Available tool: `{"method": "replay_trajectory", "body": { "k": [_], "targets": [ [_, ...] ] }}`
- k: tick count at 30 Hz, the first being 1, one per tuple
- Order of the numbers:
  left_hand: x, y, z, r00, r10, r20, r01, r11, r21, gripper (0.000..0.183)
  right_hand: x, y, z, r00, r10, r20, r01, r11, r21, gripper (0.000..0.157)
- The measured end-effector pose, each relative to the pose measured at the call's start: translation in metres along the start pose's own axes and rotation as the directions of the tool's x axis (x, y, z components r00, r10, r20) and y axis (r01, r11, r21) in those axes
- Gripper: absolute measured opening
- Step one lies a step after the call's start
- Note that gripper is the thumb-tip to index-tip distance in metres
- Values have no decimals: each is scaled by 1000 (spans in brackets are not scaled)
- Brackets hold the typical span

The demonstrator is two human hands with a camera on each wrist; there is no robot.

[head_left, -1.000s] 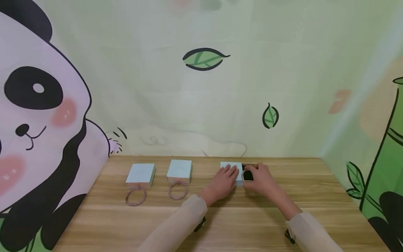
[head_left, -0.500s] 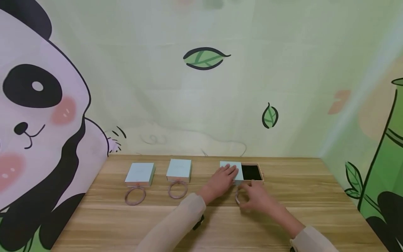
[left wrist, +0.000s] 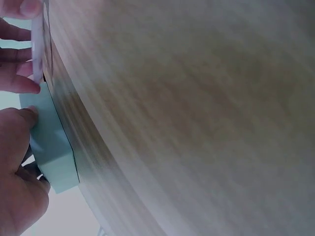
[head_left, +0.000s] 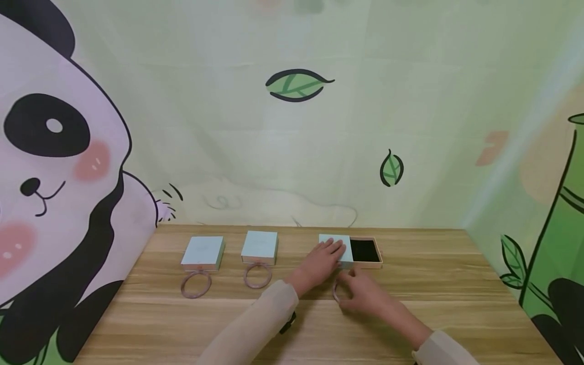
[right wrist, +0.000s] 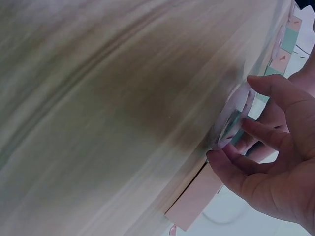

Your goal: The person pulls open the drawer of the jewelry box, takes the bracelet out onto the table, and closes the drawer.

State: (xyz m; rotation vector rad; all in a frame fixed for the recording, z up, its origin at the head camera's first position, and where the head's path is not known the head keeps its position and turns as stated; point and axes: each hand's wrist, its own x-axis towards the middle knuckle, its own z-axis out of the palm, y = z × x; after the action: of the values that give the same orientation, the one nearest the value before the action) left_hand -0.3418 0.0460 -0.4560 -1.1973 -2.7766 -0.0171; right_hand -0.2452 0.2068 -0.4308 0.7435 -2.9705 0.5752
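My left hand [head_left: 319,258] rests on a light blue slide-out box [head_left: 348,248], its fingers laid straight across the top. In the left wrist view its thumb touches the box near an upper edge. The box's pink-edged drawer [head_left: 365,250], lined in black, sticks out to the right with nothing lying in it. In front of the box my right hand [head_left: 365,294] pinches a pale pinkish bangle [right wrist: 238,101] between thumb and fingers. The bangle stands on edge close over the table, partly hidden by the fingers in the head view.
Two more light blue boxes, a left one [head_left: 203,248] and a middle one [head_left: 260,245], sit closed on the wooden table [head_left: 292,329]. A pinkish bangle [head_left: 183,289] lies before the left box, and another bangle [head_left: 245,279] before the middle one. A printed backdrop [head_left: 228,126] rises behind.
My right hand has carried the bangle out from over the drawer, toward me and slightly left, leaving the black lining in view. The left hand has stayed on the box.
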Motion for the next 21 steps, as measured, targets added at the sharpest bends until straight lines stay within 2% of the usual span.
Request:
{"method": "replay_trajectory", "body": {
  "k": [3,12,21],
  "targets": [
    [0,1,-1,1000,2,-2,-2,1000,-4,51,-1,-1,1,1000,7,15,-7,1000,2,42],
    [0,1,-3,1000,0,-9,0,1000,-7,51,-1,-2,2,993,96,73,-96,995,-3,52],
    [-1,2,-2,1000,-7,13,7,1000,9,52,-1,0,3,993,78,83,-80,997,16,52]
  ]
}}
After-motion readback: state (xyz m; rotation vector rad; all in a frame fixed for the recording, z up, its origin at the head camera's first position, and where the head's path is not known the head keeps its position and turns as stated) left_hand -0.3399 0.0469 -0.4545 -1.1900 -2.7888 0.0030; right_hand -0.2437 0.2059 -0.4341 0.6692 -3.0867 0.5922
